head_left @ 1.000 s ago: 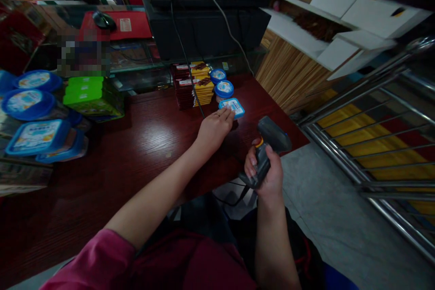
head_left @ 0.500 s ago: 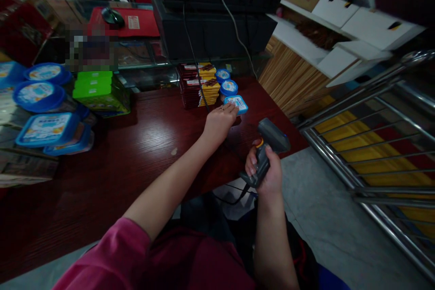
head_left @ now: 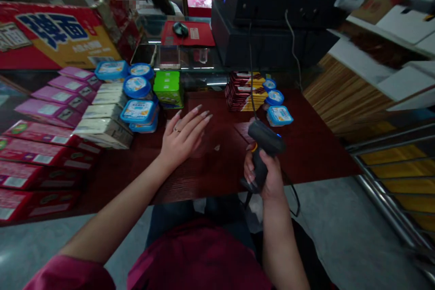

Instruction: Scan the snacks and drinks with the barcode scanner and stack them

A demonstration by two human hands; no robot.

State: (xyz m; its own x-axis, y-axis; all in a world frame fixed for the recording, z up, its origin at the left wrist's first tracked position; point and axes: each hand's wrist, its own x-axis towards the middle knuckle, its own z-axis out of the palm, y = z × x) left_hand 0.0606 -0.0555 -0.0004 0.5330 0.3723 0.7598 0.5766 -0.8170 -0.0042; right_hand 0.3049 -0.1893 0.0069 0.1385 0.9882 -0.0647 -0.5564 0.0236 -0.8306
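With fingers stretched out and holding nothing, my left hand [head_left: 181, 138] hovers over the dark red wooden table [head_left: 204, 176]. Its nearest items are the blue-lidded tubs [head_left: 138, 111] and the bright green boxes [head_left: 168, 88]. My right hand [head_left: 268, 174] grips a dark grey barcode scanner [head_left: 265, 138] by its handle; a cable hangs from the handle's bottom. Beyond the scanner, a rectangular blue-lidded tub [head_left: 280, 115] and two round ones stand beside stacked brown-and-yellow chocolate packets [head_left: 244, 93].
Red boxes [head_left: 37, 158], purple boxes [head_left: 63, 95] and pale boxes [head_left: 105, 122] line the left. Behind them stands a large carton [head_left: 68, 36]. Black equipment [head_left: 272, 31] sits at the back, with cables hanging down. A metal rack [head_left: 390, 199] is at right. Another person is at the back.
My left hand has left the rectangular blue-lidded tub at the right and moved left across the table. The scanner stays in my right hand. The view has turned left.
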